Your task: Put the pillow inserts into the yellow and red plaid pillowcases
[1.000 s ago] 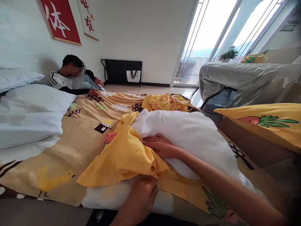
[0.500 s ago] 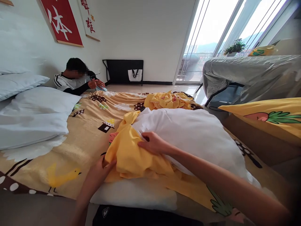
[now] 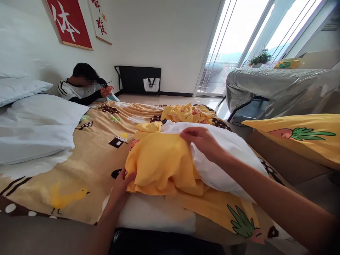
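A yellow pillowcase [image 3: 159, 159] is drawn part way over a white pillow [image 3: 225, 148] on the bed. My right hand [image 3: 200, 141] pinches the pillowcase's upper edge where it meets the white pillow. At the near left corner, my left hand [image 3: 124, 182] is closed on the cloth, thumb on top and fingertips partly hidden behind it. Bunched yellow fabric lies along the far left side of the pillow. A flat part of yellow cloth with a printed green-leaved plant [image 3: 241, 221] spreads out underneath, toward the near right.
White pillows [image 3: 39, 124] lie at the left on the patterned blanket [image 3: 90, 166]. Crumpled yellow cloth [image 3: 186, 114] sits at the far edge. A yellow pillow [image 3: 300, 134] is at the right, near a plastic-covered table [image 3: 265, 85]. Another person [image 3: 82, 85] sits beyond the bed.
My right hand has moved right and up, pulling the pillowcase further over the white pillow. My left hand has shifted slightly right, and the yellow cloth is spread wider.
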Action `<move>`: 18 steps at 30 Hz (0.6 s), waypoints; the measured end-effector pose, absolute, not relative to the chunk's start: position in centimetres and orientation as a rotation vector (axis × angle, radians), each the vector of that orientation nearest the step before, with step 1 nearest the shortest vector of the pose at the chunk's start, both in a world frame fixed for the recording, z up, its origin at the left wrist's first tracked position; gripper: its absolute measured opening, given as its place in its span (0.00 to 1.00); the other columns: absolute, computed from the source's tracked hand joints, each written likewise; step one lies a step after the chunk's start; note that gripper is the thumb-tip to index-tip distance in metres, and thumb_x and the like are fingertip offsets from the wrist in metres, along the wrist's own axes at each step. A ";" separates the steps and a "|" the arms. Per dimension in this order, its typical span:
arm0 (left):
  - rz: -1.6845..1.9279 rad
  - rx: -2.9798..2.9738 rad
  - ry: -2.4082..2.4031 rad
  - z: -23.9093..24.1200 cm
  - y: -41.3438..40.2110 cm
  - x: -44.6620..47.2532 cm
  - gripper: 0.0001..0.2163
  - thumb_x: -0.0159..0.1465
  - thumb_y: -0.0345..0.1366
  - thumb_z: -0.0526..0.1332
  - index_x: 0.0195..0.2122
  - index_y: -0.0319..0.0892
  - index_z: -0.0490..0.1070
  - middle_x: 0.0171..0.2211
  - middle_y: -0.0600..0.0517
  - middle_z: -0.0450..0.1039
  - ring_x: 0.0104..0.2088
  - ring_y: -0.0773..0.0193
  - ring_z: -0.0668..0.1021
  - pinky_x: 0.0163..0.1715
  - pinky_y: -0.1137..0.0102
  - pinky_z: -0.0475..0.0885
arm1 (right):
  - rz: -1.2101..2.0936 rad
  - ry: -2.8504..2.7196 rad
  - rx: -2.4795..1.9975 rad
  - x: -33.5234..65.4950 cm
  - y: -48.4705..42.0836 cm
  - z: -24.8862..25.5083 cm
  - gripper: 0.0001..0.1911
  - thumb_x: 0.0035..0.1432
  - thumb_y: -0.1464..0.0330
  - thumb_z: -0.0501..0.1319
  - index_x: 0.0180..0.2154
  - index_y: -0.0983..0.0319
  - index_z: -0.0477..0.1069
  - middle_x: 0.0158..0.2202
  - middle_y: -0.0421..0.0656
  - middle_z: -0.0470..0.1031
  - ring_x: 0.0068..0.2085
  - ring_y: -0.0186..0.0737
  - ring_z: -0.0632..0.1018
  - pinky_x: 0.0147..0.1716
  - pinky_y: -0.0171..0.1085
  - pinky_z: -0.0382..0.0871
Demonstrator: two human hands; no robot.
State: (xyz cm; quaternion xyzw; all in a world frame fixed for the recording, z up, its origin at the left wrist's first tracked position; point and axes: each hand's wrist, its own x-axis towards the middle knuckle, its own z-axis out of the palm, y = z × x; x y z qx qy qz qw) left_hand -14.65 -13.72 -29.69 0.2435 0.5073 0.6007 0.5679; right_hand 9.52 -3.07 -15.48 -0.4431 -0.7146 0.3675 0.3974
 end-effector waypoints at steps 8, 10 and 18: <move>1.906 0.314 0.791 -27.9 -14.6 -16.1 0.16 0.60 0.42 0.57 0.48 0.45 0.71 0.50 0.48 0.74 0.51 0.58 0.75 0.43 0.70 0.76 | 0.891 -1.689 -1.283 14.7 -1.7 -15.1 0.16 0.43 0.55 0.63 0.25 0.62 0.70 0.24 0.39 0.70 0.26 0.34 0.67 0.25 0.33 0.58; 1.926 0.271 0.727 -28.8 -15.0 -15.5 0.13 0.62 0.39 0.54 0.45 0.45 0.72 0.46 0.49 0.76 0.50 0.61 0.75 0.45 0.70 0.75 | 0.823 -1.767 -1.334 15.5 -1.2 -15.6 0.16 0.44 0.54 0.62 0.24 0.62 0.70 0.24 0.39 0.70 0.26 0.34 0.67 0.25 0.34 0.58; 1.501 0.450 0.690 -29.3 -13.8 -12.2 0.09 0.59 0.39 0.62 0.40 0.44 0.71 0.35 0.51 0.75 0.28 0.63 0.74 0.22 0.71 0.69 | 0.035 -2.234 -1.653 14.4 -1.9 -17.1 0.13 0.56 0.64 0.53 0.26 0.61 0.71 0.26 0.45 0.73 0.29 0.40 0.69 0.28 0.37 0.53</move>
